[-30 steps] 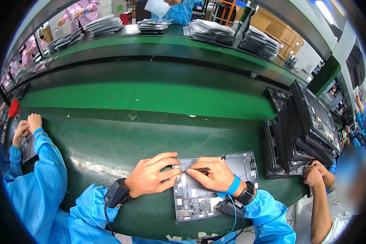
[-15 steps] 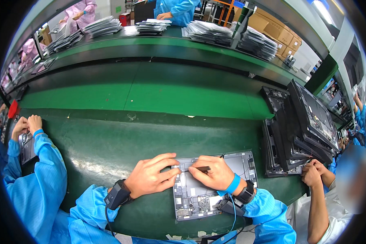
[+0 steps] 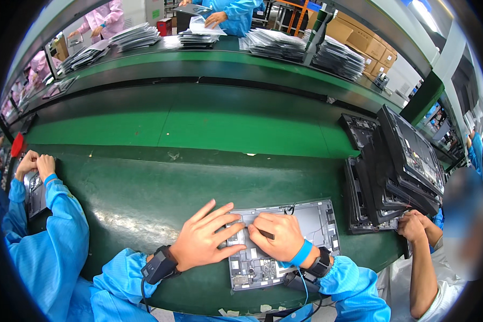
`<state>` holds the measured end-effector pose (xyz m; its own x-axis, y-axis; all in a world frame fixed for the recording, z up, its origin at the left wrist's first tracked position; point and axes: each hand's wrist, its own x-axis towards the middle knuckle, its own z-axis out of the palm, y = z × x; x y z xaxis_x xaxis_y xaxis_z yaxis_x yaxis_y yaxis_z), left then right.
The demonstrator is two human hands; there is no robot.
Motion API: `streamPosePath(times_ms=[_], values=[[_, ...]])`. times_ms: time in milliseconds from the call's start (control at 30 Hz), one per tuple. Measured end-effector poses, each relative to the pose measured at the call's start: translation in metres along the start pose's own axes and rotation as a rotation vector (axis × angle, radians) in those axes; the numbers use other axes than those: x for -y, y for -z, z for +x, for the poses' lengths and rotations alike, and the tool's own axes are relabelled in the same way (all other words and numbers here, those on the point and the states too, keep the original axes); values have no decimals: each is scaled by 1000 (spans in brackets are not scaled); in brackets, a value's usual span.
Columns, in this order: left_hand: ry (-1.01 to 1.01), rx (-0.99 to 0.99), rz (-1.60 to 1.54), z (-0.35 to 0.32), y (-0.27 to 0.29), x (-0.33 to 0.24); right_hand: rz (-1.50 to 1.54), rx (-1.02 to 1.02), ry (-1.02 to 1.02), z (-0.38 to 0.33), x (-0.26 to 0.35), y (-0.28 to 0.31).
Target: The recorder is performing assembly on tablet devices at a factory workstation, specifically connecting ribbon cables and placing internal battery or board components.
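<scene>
A grey laptop chassis [image 3: 321, 219] with small boards and cables inside lies flat on the green table before me. My right hand [image 3: 280, 239] is closed around a dark pen-like tool [image 3: 266, 234] over the chassis's left half; the tool's tip is hidden by my fingers. My left hand [image 3: 206, 239] is spread, fingers stretched out, with its fingertips at the chassis's upper left edge. A thin black cable [image 3: 291, 208] sticks up at the chassis's far edge. Both my wrists carry black devices, and a blue band [image 3: 303, 252] circles the right one.
A leaning stack of similar dark chassis [image 3: 397, 172] stands at the right, beside a co-worker's hands [image 3: 415, 225]. Another co-worker's hands [image 3: 36, 162] work on a chassis at the left. Beyond the green conveyor [image 3: 241, 121], a shelf holds piles of bagged flat parts [image 3: 276, 44].
My right hand has shifted slightly left and down with the tool, its fingers curled tighter. My left fingers have spread wider. Across the line, a person now handles a white sheet and a dark panel.
</scene>
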<state>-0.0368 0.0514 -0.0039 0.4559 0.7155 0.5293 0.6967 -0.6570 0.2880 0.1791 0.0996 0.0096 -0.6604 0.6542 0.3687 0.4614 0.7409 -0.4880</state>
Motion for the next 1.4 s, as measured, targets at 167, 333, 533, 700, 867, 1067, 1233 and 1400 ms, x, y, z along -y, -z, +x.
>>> streamPosePath(times_ms=[167,333,533,700,867,1067,1233,1400], values=[[32,-2,-49,-6,-9,3,-6,-51,-74,-7,16,-1],[18,7,-8,-7,-8,2,22,-13,-202,-15,32,-3],[16,8,37,-6,-6,0,28,16,-244,-28,44,-1],[17,6,56,-6,-6,-2,-11,-27,-253,-33,49,-5],[15,21,59,-6,-5,-1,-61,-14,-280,-47,58,-6],[-9,68,-25,-12,-5,-6,105,-222,-325,-41,55,12],[36,134,-127,-18,0,-15,-63,-11,-279,-37,36,14],[10,159,-166,-18,2,-14,33,126,-263,-33,35,18]])
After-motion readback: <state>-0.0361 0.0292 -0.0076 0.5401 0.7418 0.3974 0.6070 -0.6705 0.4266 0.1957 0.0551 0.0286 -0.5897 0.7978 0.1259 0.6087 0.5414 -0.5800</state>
